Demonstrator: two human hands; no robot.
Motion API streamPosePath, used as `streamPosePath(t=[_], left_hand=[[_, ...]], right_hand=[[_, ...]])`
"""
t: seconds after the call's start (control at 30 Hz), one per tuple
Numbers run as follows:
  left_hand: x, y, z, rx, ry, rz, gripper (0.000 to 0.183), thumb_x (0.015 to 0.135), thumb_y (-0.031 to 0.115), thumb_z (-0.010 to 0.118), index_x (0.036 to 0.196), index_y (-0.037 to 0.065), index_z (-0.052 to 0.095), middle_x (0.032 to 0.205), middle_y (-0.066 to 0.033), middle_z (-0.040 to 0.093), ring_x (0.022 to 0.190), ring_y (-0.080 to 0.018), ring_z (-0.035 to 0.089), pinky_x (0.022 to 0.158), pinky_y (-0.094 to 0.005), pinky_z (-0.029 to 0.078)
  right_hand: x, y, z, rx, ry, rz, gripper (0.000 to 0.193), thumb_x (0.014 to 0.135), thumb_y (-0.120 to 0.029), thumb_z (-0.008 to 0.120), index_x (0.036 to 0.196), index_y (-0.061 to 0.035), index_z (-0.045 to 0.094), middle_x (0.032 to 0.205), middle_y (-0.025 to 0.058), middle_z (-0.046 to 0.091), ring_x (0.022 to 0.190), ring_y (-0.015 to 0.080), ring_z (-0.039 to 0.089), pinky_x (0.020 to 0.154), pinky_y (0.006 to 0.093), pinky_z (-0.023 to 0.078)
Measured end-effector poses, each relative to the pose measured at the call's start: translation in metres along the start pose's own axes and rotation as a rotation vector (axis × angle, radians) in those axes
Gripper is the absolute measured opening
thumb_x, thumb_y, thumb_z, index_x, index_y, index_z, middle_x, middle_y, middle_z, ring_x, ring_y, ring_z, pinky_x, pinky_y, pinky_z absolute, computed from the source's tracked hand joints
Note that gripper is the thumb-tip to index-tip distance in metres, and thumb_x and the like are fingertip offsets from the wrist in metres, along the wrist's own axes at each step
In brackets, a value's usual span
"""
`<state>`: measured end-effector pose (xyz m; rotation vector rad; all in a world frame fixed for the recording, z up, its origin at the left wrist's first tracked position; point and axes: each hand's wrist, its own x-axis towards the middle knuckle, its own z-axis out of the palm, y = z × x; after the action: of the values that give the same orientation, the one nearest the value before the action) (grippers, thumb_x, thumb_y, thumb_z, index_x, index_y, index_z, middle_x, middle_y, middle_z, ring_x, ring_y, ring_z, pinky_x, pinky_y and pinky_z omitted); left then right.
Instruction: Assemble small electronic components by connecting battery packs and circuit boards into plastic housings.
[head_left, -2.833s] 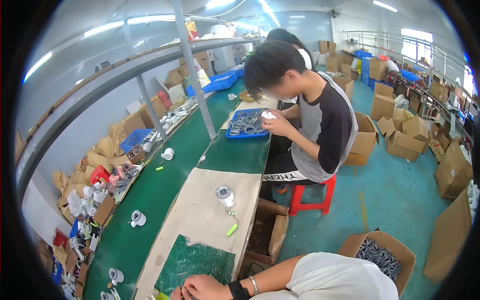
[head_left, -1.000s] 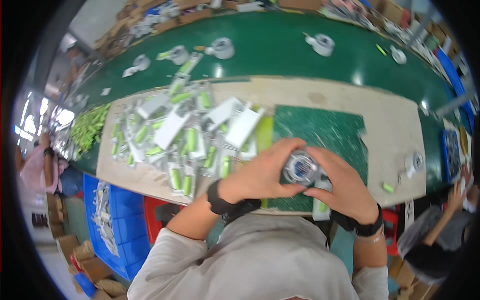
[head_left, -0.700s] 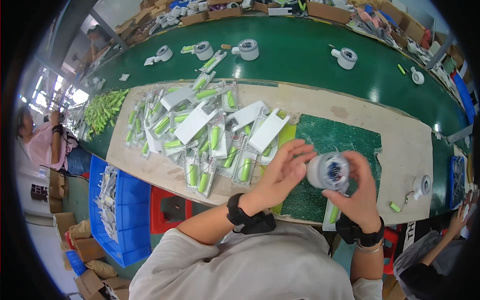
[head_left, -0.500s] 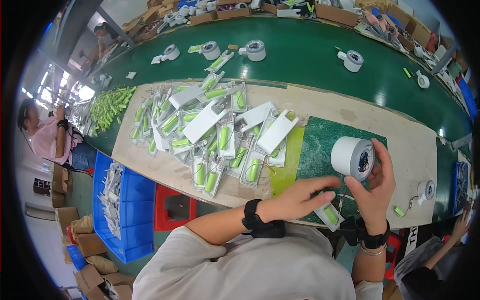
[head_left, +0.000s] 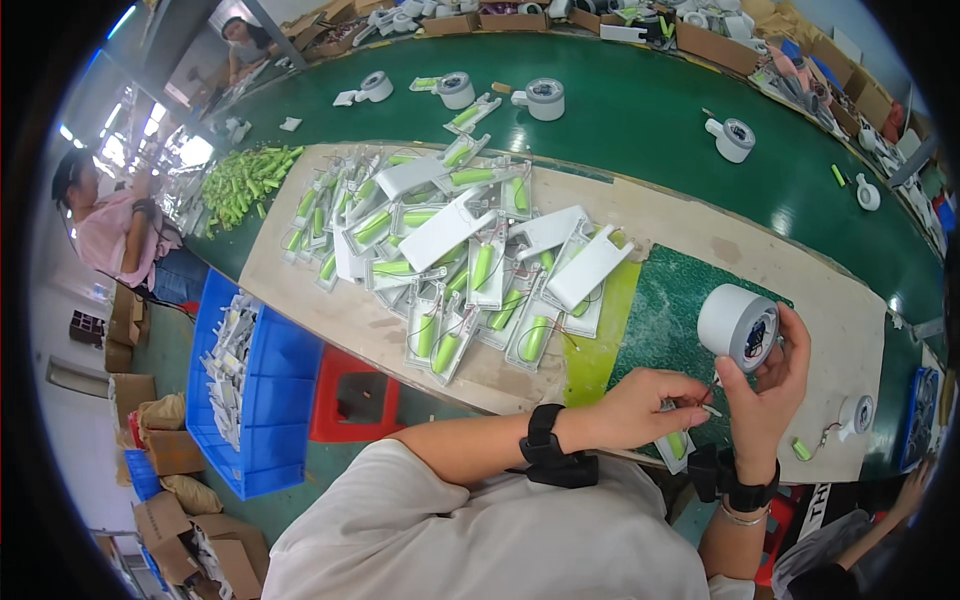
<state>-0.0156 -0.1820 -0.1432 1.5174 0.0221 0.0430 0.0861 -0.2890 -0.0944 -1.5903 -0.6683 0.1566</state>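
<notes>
My right hand (head_left: pixel 768 400) grips a white round housing (head_left: pixel 725 318) from its right side, thumb below and fingers behind. Electronics show in the housing's grey-rimmed open end. Close beside it, my left hand (head_left: pixel 650 408) has thumb and fingers pinched together on a thin dark wire (head_left: pixel 711 390) just below the housing. A small pale piece sticks out by the fingertips; I cannot make out its kind. Partly hidden under the left hand, a white handle shell with a green battery cell (head_left: pixel 677 444) lies at the table's near edge. A green cutting mat (head_left: pixel 660 320) lies beneath both hands.
Left of the mat is a heap of white handle shells (head_left: pixel 440 235) with green cells, and loose green cells (head_left: pixel 250 185) beyond. More round housings (head_left: pixel 545 98) stand on the green surface behind. One housing (head_left: pixel 856 414) sits at right. A blue bin (head_left: pixel 270 400) and co-workers are at the sides.
My left hand has moved right toward the housing and its fingers have closed on the wire. My right hand still holds the housing. The whole view has shifted slightly.
</notes>
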Motion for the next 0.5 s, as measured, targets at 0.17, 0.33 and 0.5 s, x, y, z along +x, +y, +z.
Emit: streamPosePath(t=[0.17,0.33,0.5], left_hand=[[0.001,0.002,-0.003,-0.055,-0.078,0.173,0.026,0.078,0.01,0.062,0.1,-0.001,0.057,0.091,-0.0099,0.061,0.085,-0.0181,0.058,0.076,-0.0285,0.045],[-0.008,0.005,-0.008,0.017,-0.056,0.137,0.026,0.077,0.005,0.062,0.101,-0.001,0.056,0.091,-0.0115,0.061,0.086,-0.0206,0.059,0.076,-0.0293,0.045],[-0.008,0.014,-0.011,0.029,-0.094,0.214,0.025,0.077,0.006,0.061,0.101,0.001,0.058,0.091,-0.0102,0.061,0.082,-0.02,0.06,0.074,-0.0295,0.047]], right_hand=[[-0.003,-0.004,-0.008,-0.039,0.005,-0.016,0.072,0.06,-0.002,0.071,0.122,-0.0009,0.035,0.112,0.0111,0.046,0.096,0.0189,0.052,0.08,0.0295,0.044],[-0.006,-0.006,-0.001,-0.042,-0.022,-0.057,0.072,0.057,-0.004,0.075,0.119,-0.0009,0.038,0.107,0.01,0.048,0.096,0.0185,0.052,0.079,0.0295,0.045],[-0.006,-0.016,-0.007,-0.122,-0.029,-0.106,0.072,0.055,-0.006,0.077,0.116,-0.0008,0.039,0.107,0.0113,0.047,0.096,0.0199,0.051,0.08,0.0301,0.044]])
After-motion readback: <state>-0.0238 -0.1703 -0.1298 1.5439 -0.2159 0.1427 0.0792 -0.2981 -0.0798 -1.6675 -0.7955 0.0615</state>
